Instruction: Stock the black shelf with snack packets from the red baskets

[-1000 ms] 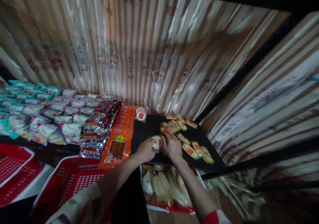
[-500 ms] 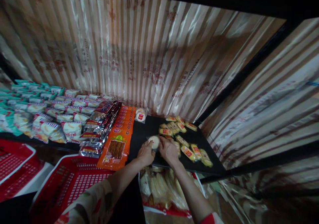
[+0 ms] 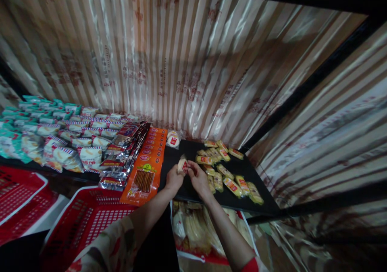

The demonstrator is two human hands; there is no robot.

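Observation:
A small round white packaged cake [image 3: 182, 165] with a red label is held up over the black shelf [image 3: 187, 147]. My left hand [image 3: 174, 179] grips it from the left, and the fingers of my right hand [image 3: 198, 178] pinch its right edge by the label. Behind it, a similar round cake packet [image 3: 173, 139] lies at the back of the shelf, beside the orange snack packs [image 3: 148, 159]. Right of my right hand lie several yellow wrapped cakes [image 3: 232, 186], loosely scattered.
Silver-and-dark packets [image 3: 121, 151] and rows of white and green snack bags [image 3: 65, 157] fill the shelf's left. Red baskets [image 3: 87, 219] stand in front below. Another red-edged basket [image 3: 208, 259] with bagged pale goods sits under the shelf. A metal post [image 3: 302, 90] slants at right.
Both hands have lifted the round cake slightly and tilted it, so its red label now shows. The view has shifted a little.

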